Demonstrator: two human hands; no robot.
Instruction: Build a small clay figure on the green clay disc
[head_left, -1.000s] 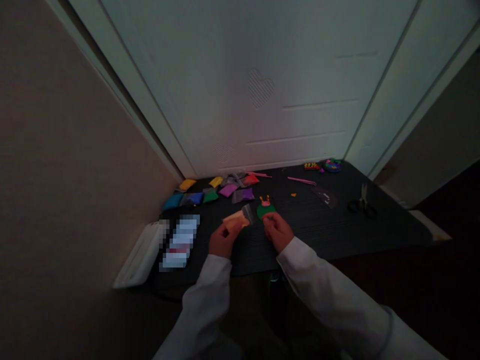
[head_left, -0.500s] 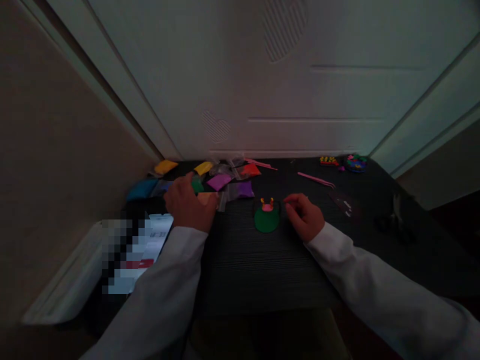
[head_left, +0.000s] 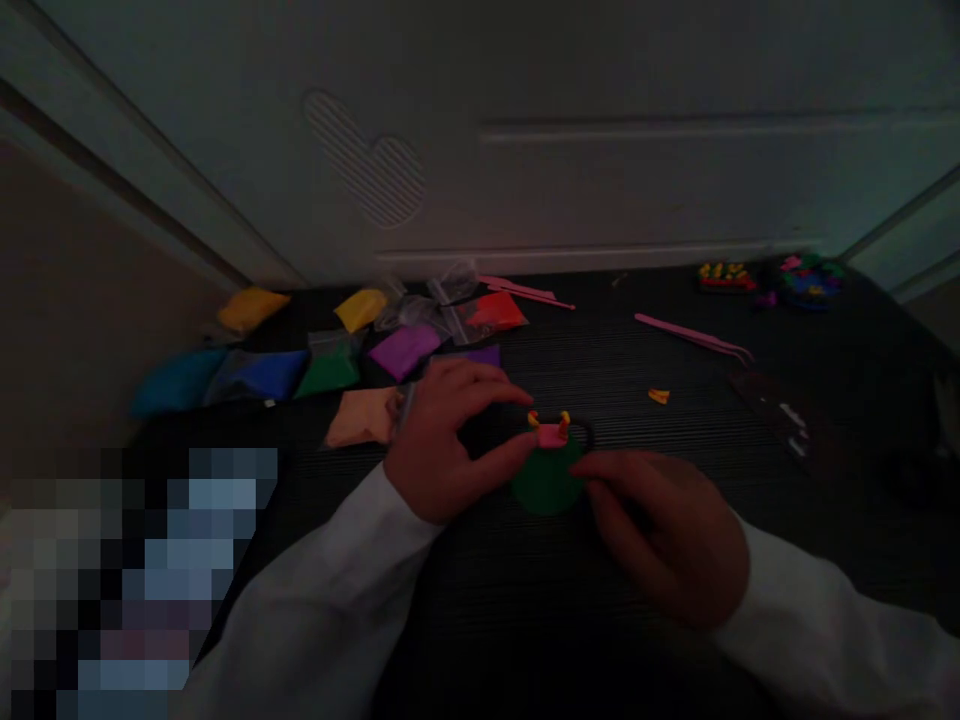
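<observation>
A green clay disc [head_left: 546,482] lies on the dark table with a small pink piece [head_left: 553,435] at its far edge. Two little yellow-and-red bits [head_left: 564,424] stand up from the pink piece. Part of a dark loop [head_left: 589,434] shows behind the disc. My left hand [head_left: 461,440] arches at the disc's left, fingers apart, thumb tip beside the pink piece. On the other side, my right hand [head_left: 667,530] has thumb and index fingertips drawn together at the disc's right edge. Whatever may be between those fingertips is hidden.
Bags of coloured clay, including a peach bag [head_left: 360,417] and a green bag [head_left: 330,365], lie left and behind. Pink tweezers [head_left: 694,336] and an orange scrap [head_left: 658,397] are at right. Finished-looking colourful pieces [head_left: 810,280] sit far right. A blurred-out phone [head_left: 172,570] lies front left.
My left hand has moved right from the clay bags to the disc. My right hand has come to the disc's right edge, uncovering the orange scrap. The view has moved closer.
</observation>
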